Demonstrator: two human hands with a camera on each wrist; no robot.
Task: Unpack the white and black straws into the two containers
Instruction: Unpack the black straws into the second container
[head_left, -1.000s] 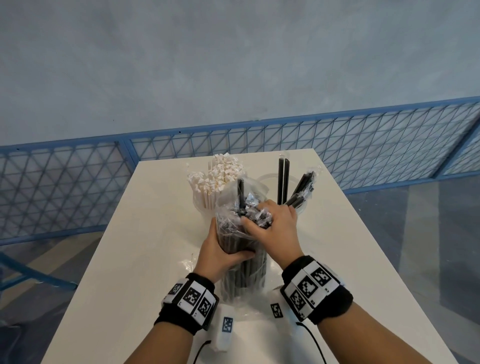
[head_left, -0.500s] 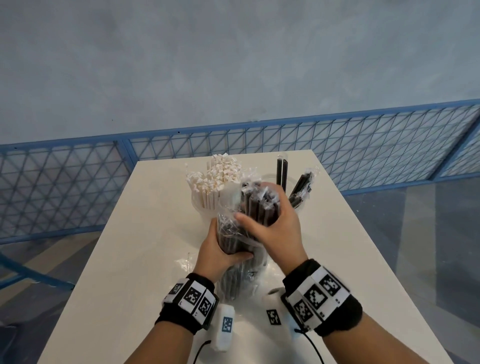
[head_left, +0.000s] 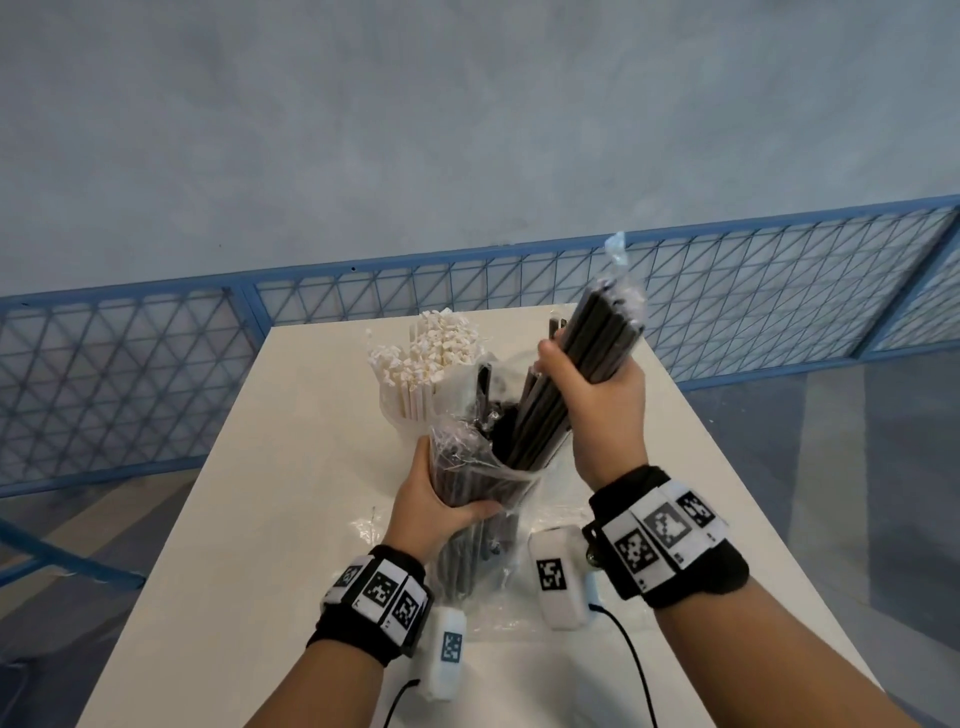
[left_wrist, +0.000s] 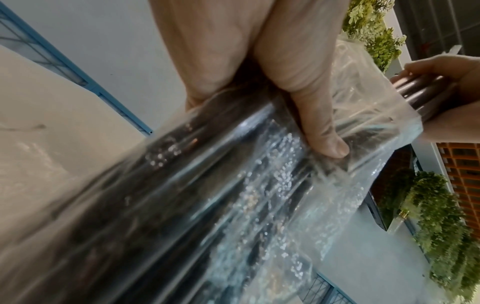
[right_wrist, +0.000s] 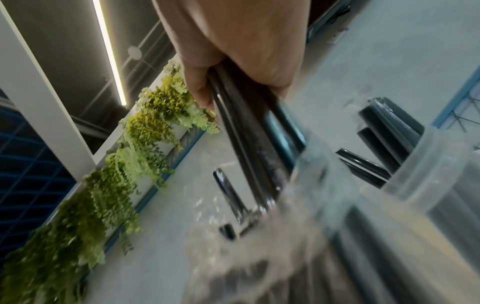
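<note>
My left hand grips a clear plastic bag of black straws that stands upright on the white table; the left wrist view shows my thumb pressed on the bag. My right hand grips a bundle of black straws, tilted up and right, its lower ends still in the bag's mouth. The right wrist view shows that bundle beside a clear container holding a few black straws. White straws fill the left container behind the bag.
A blue mesh fence runs behind the table, with a grey wall above it. Crumpled clear plastic lies on the table under the bag. White sensor modules hang from both wrists near the table's front.
My right hand has closed round a bundle of black straws and lifted it up and to the right, most of the way out of the bag. The left hand kept its hold on the bag.
</note>
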